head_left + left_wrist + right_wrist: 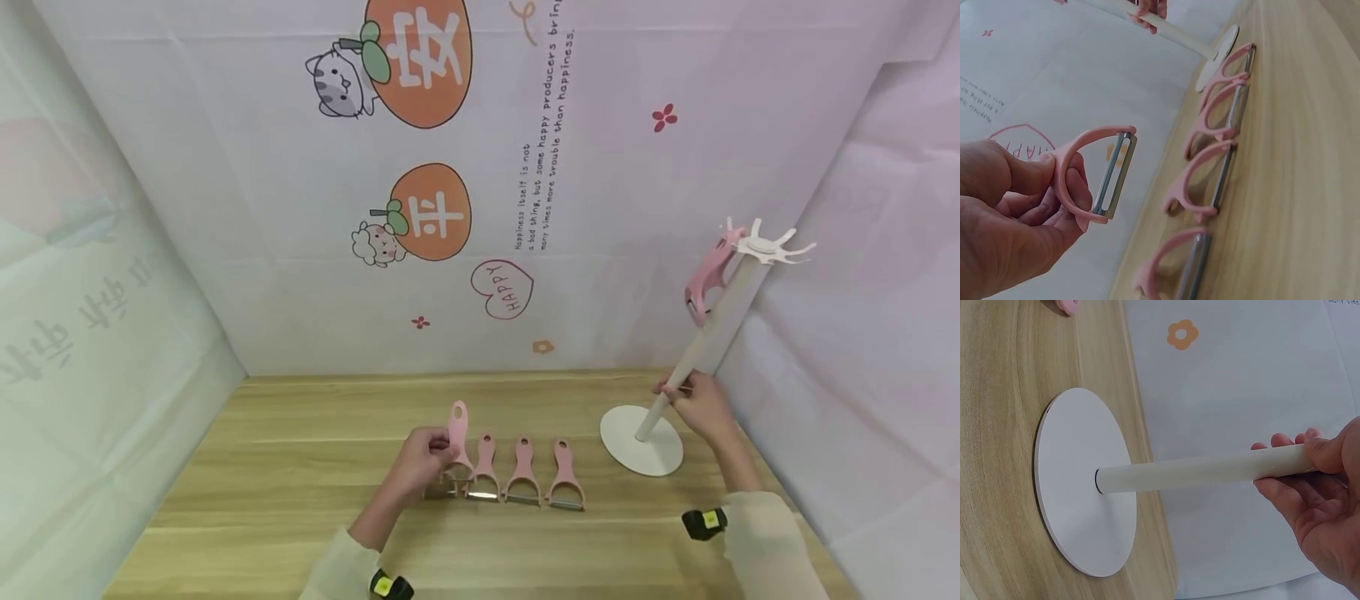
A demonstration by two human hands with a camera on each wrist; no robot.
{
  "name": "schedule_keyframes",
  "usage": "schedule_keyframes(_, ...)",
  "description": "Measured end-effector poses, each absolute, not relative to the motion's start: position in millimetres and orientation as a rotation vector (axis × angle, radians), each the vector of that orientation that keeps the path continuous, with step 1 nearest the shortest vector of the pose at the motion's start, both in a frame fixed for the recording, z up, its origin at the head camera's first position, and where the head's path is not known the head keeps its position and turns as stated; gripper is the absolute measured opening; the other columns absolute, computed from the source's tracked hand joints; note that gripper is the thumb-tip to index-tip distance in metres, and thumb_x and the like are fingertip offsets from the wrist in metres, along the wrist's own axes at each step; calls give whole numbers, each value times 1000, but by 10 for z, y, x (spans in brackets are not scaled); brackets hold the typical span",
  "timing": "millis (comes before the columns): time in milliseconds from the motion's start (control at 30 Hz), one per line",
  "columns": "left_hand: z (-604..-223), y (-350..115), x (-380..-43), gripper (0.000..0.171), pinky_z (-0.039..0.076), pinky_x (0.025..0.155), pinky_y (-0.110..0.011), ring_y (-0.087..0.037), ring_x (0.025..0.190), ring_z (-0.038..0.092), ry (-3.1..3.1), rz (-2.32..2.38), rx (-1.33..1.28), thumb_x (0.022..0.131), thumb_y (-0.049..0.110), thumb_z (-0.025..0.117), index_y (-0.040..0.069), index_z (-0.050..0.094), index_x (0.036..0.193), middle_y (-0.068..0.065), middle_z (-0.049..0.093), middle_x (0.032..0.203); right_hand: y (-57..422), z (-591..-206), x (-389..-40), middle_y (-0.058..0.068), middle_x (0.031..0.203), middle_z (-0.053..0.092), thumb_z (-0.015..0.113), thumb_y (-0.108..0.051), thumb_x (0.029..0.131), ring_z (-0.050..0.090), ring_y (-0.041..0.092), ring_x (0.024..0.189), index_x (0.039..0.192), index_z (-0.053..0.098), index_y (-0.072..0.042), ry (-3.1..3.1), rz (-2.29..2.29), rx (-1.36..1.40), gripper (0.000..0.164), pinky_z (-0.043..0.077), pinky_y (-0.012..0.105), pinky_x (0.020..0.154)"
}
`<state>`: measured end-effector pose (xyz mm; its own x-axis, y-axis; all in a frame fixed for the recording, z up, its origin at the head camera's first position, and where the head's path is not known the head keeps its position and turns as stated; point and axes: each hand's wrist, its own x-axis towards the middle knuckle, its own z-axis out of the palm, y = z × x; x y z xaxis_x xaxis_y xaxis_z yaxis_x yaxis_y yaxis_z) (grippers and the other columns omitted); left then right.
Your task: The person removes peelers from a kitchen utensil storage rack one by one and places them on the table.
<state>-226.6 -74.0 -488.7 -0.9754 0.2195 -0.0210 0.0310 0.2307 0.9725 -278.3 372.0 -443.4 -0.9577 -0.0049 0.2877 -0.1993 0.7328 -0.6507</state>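
Note:
My left hand (423, 462) pinches a pink Y-shaped peeler (1067, 164) between thumb and fingers, raised above the table with its metal blade pointing away from the palm in the left wrist view. Beneath and beside it, several similar pink peelers (524, 471) lie in a row on the wood, handles toward the back. My right hand (703, 404) grips the pole (1210, 472) of a white stand, fingers wrapped around it. The stand's round base (1082, 531) sits on the table. From its hooked top (761, 247) hangs another pink peeler (705, 279).
The wooden table (285, 467) meets a white printed cloth (600, 275) at the back, with cloth walls at both sides. At the right, the stand rises close to the side cloth (862, 350).

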Motion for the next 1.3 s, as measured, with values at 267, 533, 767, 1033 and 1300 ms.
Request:
schedule_keyframes(267,-5053,-973,-2221,19,60,74,-36,-25,86,66,2364,1857,141,94,-7,56,-16,63,109,-21,68,97,3725,-4420,-2790,25,100,74,59,1,94,68,45,100,100,68,7,-2649,1030,170,12,49,9,74)
schedule_keyframes(533,-5175,-1243,-2153,26,61,74,-37,-28,85,67,2366,1882,-12,92,-9,53,-18,60,115,-24,68,99,3732,-4409,-2810,25,99,74,58,1,95,70,37,96,100,67,7,-2635,1054,180,11,43,3,73)
schedule_keyframes(767,-5296,-1446,-2149,24,57,68,-29,-22,80,64,2421,1855,-123,92,-10,53,-19,60,114,-22,69,96,3725,-4426,-2800,23,97,75,60,2,93,68,17,90,98,68,6,-2640,1031,165,10,44,4,72)
schedule_keyframes(1033,-5386,-1574,-2269,26,55,66,-26,-20,79,64,2385,1850,-137,93,-9,54,-22,57,116,-24,69,96,3734,-4404,-2813,24,98,74,60,1,94,68,14,89,99,67,6,-2628,1054,162,10,44,4,73)
schedule_keyframes(1300,-5411,-1605,-2271,20,56,65,-29,-20,77,63,2555,1634,-179,90,-5,62,-15,64,107,-18,70,91,3710,-4413,-2787,22,99,74,59,-2,96,68,43,101,101,67,5,-2651,1060,141,11,51,14,76)
